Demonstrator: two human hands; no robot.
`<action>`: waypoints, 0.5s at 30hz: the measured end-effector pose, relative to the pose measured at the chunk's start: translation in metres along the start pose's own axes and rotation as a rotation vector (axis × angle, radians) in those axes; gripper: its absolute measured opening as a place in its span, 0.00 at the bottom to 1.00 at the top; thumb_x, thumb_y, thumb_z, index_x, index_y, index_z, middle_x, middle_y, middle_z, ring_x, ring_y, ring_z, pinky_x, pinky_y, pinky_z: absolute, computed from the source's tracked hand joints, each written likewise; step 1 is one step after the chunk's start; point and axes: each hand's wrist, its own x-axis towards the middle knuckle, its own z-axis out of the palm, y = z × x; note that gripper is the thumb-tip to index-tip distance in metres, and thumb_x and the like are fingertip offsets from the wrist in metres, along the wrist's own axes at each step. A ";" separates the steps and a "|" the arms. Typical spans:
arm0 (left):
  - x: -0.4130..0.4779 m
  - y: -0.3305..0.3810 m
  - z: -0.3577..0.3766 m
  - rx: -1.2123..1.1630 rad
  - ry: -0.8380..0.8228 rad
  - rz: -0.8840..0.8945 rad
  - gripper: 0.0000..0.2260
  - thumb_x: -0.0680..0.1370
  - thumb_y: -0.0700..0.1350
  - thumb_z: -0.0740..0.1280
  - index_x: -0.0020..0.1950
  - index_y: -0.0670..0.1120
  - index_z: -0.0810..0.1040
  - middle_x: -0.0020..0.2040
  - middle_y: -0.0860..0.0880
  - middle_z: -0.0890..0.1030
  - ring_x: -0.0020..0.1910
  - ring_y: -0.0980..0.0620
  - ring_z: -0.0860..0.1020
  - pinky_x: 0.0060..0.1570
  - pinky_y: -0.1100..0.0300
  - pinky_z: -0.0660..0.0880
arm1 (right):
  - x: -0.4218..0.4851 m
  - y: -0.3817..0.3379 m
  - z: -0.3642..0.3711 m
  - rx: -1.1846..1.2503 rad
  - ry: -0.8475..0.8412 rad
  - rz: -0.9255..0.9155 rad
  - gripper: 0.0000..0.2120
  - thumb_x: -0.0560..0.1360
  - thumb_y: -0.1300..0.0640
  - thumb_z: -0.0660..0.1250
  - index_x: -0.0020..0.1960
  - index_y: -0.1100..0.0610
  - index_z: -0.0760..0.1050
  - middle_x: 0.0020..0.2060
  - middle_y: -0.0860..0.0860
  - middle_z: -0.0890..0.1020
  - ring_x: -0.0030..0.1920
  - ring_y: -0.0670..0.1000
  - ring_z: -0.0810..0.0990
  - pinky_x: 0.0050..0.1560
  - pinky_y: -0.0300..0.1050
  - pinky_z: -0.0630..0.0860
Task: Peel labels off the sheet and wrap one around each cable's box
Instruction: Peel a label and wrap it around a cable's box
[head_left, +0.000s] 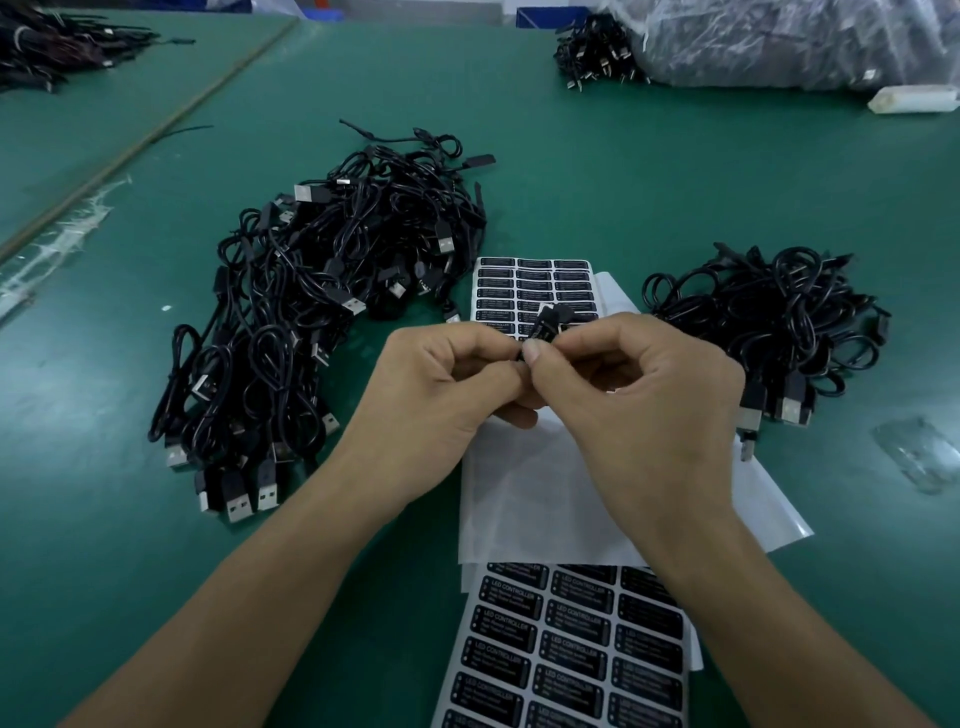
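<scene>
Pinching the box (546, 321) between thumbs and fingertips above the label sheet (519, 285), toward the near edge of the worktop (597, 182), the left grip (441, 389) and right grip (639, 384) are holding it raised, likely keeping it steady for wrapping squarely.

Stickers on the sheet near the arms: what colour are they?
The stickers are black with white writing. The head view shows them best.
</scene>
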 end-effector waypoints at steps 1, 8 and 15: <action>0.000 0.000 0.000 0.001 -0.003 0.003 0.08 0.78 0.33 0.69 0.44 0.44 0.86 0.37 0.46 0.86 0.36 0.51 0.85 0.39 0.64 0.80 | 0.000 0.001 0.000 -0.010 0.007 0.006 0.04 0.72 0.55 0.77 0.40 0.49 0.83 0.33 0.42 0.83 0.36 0.44 0.83 0.37 0.36 0.78; 0.001 -0.002 -0.001 0.001 0.015 -0.022 0.05 0.73 0.41 0.70 0.44 0.45 0.86 0.38 0.45 0.86 0.37 0.48 0.85 0.41 0.58 0.82 | 0.004 0.007 -0.003 0.018 0.045 0.078 0.14 0.68 0.49 0.80 0.47 0.45 0.77 0.37 0.44 0.82 0.40 0.44 0.83 0.41 0.35 0.78; 0.000 -0.002 -0.001 0.057 -0.031 0.005 0.08 0.78 0.34 0.69 0.43 0.45 0.84 0.33 0.49 0.84 0.32 0.56 0.81 0.36 0.66 0.77 | 0.008 0.010 -0.001 0.232 -0.077 0.104 0.10 0.72 0.60 0.77 0.47 0.46 0.82 0.38 0.44 0.86 0.39 0.46 0.85 0.44 0.39 0.81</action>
